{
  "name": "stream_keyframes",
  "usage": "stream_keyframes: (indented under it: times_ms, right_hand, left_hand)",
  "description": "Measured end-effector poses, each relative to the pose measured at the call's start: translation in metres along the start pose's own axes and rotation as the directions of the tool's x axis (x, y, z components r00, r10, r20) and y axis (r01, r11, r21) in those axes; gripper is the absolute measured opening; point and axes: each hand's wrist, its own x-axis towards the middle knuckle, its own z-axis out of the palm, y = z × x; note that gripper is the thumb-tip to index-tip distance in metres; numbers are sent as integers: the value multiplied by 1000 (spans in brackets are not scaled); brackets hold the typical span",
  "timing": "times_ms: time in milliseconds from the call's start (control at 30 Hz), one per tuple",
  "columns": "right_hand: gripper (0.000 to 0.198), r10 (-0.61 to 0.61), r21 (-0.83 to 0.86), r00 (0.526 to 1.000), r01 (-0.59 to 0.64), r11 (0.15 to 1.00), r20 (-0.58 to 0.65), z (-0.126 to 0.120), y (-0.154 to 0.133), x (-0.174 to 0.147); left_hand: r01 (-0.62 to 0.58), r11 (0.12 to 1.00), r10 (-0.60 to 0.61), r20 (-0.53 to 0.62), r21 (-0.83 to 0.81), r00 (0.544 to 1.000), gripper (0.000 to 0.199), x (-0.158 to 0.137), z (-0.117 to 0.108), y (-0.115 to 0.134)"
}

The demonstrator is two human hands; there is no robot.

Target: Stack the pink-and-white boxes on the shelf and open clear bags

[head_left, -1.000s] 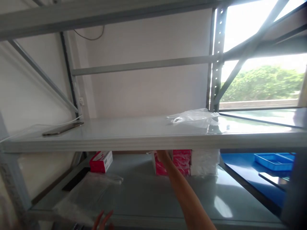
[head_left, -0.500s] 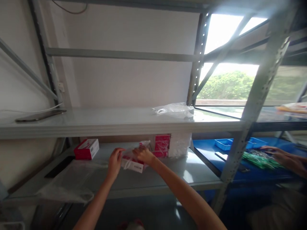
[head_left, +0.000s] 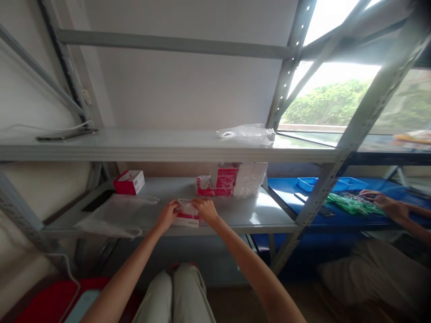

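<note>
Near the front edge of the lower shelf, a small red-and-white box (head_left: 187, 221) with clear plastic over it sits between my hands. My left hand (head_left: 169, 214) is closed at its left side, fingertips on the plastic-covered edge. On the opposite side my right hand (head_left: 206, 210) grips the right top corner, fingers bent over it. Fine detail of the fingertips and plastic is blurred. Behind my hands stand plastic-wrapped red-and-white boxes (head_left: 226, 180). Another red-and-white box (head_left: 129, 182) lies to the left, behind a flat clear plastic bag (head_left: 112, 215).
The upper shelf (head_left: 151, 152) holds a crumpled clear bag (head_left: 247, 132) and a phone-like flat object (head_left: 65, 134). A metal upright (head_left: 323, 193) separates a blue table to the right, where another person's hands (head_left: 387, 204) handle items near green packets (head_left: 353, 204).
The view has tilted down, showing my legs. My right hand has moved from over the box to its right side, and the box now sits straighter near the shelf's front edge.
</note>
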Motion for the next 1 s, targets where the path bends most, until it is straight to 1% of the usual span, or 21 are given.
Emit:
stream_keyframes:
  times_ms: [67,100,167,200,267,300,333,367,400,433,467,500,533,567,600,700,833,900,933,967,1000]
  right_hand:
    - [27,189,87,981,-185,979,-46,-5,13,-13]
    - [27,303,130,951,-295,947,-52,-7,20,-20]
    - [27,516,196,856,-500,843,-38,-11,36,-38]
    - [29,592,217,805,-571,792,-41,-12,42,-46]
    - [35,684,248,717,-644,724,-134,-14,46,-59]
    - [37,693,261,688,-643,720,-216,-16,44,-62]
    - [39,673,268,676,-617,740,-300,-17,38,-63]
    - [39,623,264,692,-564,782,-366,-19,30,-61]
    - [38,538,249,740,-477,843,-404,-21,19,-56]
    - [36,418,222,810,-356,908,-411,-22,8,-50]
    - [34,270,186,882,-212,959,-387,-23,-3,-43]
    - [32,120,146,932,-73,987,-343,-24,-13,-35]
    - [30,-6,104,958,37,994,-287,-24,-21,-27]
    - [29,-93,59,969,110,992,-229,-23,-26,-21]
    - [27,-140,12,974,144,989,-176,-22,-29,-16]
    - [21,-163,-108,985,155,982,-64,-15,-26,-12]
    - [22,-297,-135,955,294,946,-8,-4,-15,-27]
    - [25,-344,-95,939,343,934,10,0,-13,-40]
    - [28,-345,-68,938,347,936,32,2,-13,-46]
    - [30,-334,-41,940,337,941,64,4,-14,-52]
    - [32,-307,-18,947,310,951,99,6,-14,-57]
  left_hand:
    - [55,998,-53,-102,12,993,12,-3,-10,-8]
    - [79,997,-77,-167,5,983,13,-6,-16,-14]
    - [117,993,-116,-288,-12,951,21,-14,-27,-26]
    - [140,990,-138,-352,-18,926,24,-19,-31,-29]
    - [181,983,-155,-515,0,843,31,-28,-34,-28]
    - [183,983,-131,-596,27,792,36,-31,-33,-22]
    - [164,984,-78,-656,71,751,39,-32,-30,-13]
    - [117,983,9,-674,141,739,41,-32,-25,-1]
    - [37,976,106,-621,214,776,37,-30,-20,13]
    - [-69,958,206,-498,279,843,32,-27,-15,26]
    - [-191,923,295,-296,335,908,29,-23,-10,38]
    - [-280,882,340,-100,379,935,29,-19,-7,47]
    - [-337,840,343,63,425,937,29,-16,-4,53]
    - [-371,793,321,186,482,929,30,-14,-4,57]
    - [-391,738,292,262,550,920,29,-12,-6,58]
    - [-437,577,253,358,690,899,20,-17,-18,52]
    - [-464,478,312,350,746,884,24,-41,-36,47]
    - [-525,455,344,403,719,848,25,-56,-38,44]
    - [-556,465,339,441,689,831,22,-63,-38,42]
    - [-565,491,315,469,664,825,21,-69,-37,39]
    - [-545,524,273,478,654,835,23,-73,-35,35]
